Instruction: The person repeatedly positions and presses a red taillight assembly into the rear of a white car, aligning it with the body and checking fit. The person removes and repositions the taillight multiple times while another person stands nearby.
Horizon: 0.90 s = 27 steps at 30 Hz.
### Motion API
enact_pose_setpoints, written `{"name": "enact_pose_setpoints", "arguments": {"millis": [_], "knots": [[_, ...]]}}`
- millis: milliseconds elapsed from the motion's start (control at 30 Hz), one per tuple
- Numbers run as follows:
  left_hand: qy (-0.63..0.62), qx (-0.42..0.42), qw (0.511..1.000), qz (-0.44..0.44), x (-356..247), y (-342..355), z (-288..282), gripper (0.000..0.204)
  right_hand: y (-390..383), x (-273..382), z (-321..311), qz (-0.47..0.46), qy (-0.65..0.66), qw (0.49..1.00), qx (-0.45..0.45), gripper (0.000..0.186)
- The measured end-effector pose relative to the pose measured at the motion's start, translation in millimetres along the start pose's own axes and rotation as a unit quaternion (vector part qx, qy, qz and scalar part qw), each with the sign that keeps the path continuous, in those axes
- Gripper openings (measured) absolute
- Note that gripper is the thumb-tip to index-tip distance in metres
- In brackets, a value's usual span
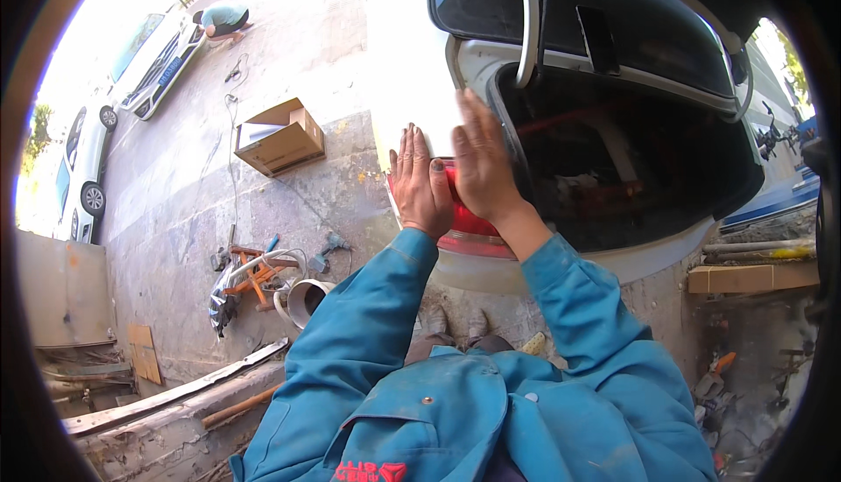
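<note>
My left hand [421, 186] lies flat at the rear corner of a white car [412, 61], its fingers stretched out over the red tail light [473, 226] and the panel beside it. Just to its right, my right hand [484, 165] is also flat, with fingers straight and pointing away from me, between the tail light and the edge of the open trunk [604, 166]. Both hands partly hide the light. Neither holds anything that I can see. Blue-green sleeves cover both forearms.
At left stand a cardboard box [280, 138], a cordless drill [330, 251], an orange stand [258, 279] and a white bucket [307, 302]. A cable [233, 158] crosses the concrete. A person [221, 21] crouches by a parked white car [162, 66]. A long cardboard box [749, 279] lies at right.
</note>
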State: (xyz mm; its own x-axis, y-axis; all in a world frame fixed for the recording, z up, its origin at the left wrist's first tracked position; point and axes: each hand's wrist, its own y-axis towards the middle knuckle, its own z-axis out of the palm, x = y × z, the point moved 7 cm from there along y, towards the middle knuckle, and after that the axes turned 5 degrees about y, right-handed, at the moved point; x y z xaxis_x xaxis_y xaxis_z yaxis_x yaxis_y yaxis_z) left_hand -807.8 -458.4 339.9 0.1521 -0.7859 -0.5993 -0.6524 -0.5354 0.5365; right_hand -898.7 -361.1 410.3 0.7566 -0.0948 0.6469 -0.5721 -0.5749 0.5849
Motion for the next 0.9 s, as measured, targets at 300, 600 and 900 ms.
{"name": "enact_pose_setpoints", "arguments": {"millis": [300, 600, 900], "knots": [[0.014, -0.007, 1.000, 0.016, 6.9, -0.4, -9.2, 0.069, 7.5, 37.4, -92.3, -0.028, -0.017, 0.988, -0.152, 0.062], [-0.005, -0.002, 1.000, 0.008, 5.4, -5.4, -5.5, 0.068, -13.9, -6.1, -0.3, 0.011, -0.103, 0.992, -0.070, 0.059], [0.020, -0.008, 1.000, 0.010, 4.9, -2.1, -7.5, 0.067, -67.3, -3.1, -7.7, 0.052, -0.064, 0.994, -0.073, 0.050]]}}
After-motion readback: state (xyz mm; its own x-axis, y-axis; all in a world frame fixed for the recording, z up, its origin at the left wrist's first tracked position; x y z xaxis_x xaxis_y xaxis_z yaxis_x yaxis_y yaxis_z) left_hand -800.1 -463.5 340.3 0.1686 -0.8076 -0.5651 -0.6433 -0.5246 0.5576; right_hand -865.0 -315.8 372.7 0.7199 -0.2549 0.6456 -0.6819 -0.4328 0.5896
